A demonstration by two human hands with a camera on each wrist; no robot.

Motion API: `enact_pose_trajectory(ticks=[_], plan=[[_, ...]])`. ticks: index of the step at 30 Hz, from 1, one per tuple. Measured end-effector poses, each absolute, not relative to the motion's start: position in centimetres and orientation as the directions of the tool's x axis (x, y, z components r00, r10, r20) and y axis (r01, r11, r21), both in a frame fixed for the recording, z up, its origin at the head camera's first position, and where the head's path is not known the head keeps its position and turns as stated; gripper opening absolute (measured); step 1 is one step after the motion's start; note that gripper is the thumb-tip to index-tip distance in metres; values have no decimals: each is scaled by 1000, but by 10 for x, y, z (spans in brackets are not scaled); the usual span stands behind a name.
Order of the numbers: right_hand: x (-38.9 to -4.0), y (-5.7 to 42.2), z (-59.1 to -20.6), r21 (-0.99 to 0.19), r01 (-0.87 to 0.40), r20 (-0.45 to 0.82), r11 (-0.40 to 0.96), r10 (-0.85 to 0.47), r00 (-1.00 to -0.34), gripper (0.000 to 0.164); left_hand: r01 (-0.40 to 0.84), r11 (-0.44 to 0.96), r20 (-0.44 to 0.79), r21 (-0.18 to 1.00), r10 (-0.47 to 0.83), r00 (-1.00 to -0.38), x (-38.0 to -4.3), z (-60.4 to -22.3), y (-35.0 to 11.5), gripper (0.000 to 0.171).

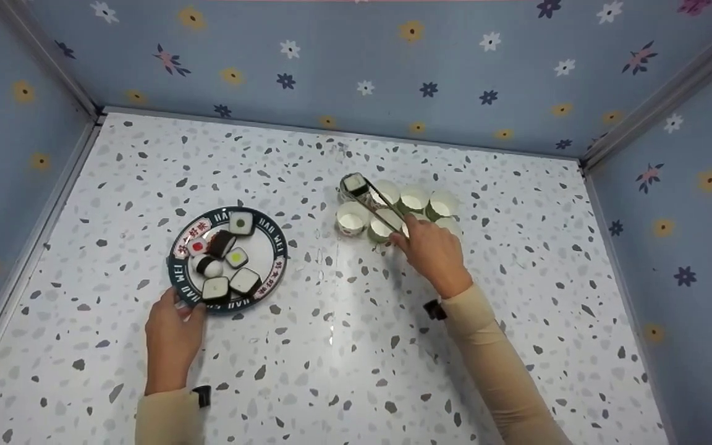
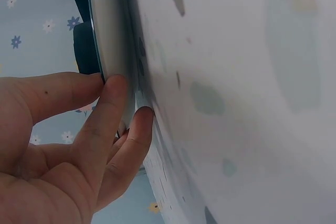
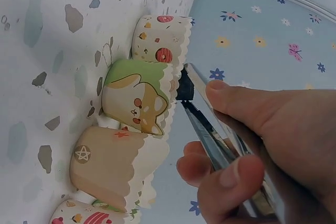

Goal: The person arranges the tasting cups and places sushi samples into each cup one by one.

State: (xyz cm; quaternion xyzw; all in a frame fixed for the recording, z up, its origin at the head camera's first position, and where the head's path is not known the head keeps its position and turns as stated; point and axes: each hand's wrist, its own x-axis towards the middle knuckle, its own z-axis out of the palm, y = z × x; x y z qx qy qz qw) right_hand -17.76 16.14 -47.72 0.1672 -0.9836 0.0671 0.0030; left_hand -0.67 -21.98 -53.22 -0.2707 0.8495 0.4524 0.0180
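Observation:
My left hand (image 1: 173,340) pinches the near-left rim of a round plate (image 1: 263,250), thumb on top and fingers beneath in the left wrist view. Several toy sushi pieces lie on it, among them a green-centred roll (image 1: 241,223) and a white piece with a black band (image 1: 208,266). My right hand (image 1: 433,252) holds metal tongs (image 3: 207,135). Between their tips is a square white sushi piece with a black wrapper (image 1: 355,183), over the back-left cup of a group of paper baking cups (image 1: 351,220). That cup is mostly hidden beneath the piece.
The baking cups stand close together in two rows, some behind my right hand; a brown one (image 3: 105,163) and a dog-printed one (image 3: 134,98) show in the right wrist view. Flowered blue panels (image 1: 356,62) border the speckled white tabletop (image 1: 306,358) at the back and sides.

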Motion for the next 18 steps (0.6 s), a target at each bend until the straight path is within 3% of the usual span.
enact_pose_trajectory(ticks=[18], plan=[[-181, 157, -475, -136, -283, -35, 950, -290, -956, 43, -435, 463, -224, 773, -442, -869, -6, -533, -220, 59]])
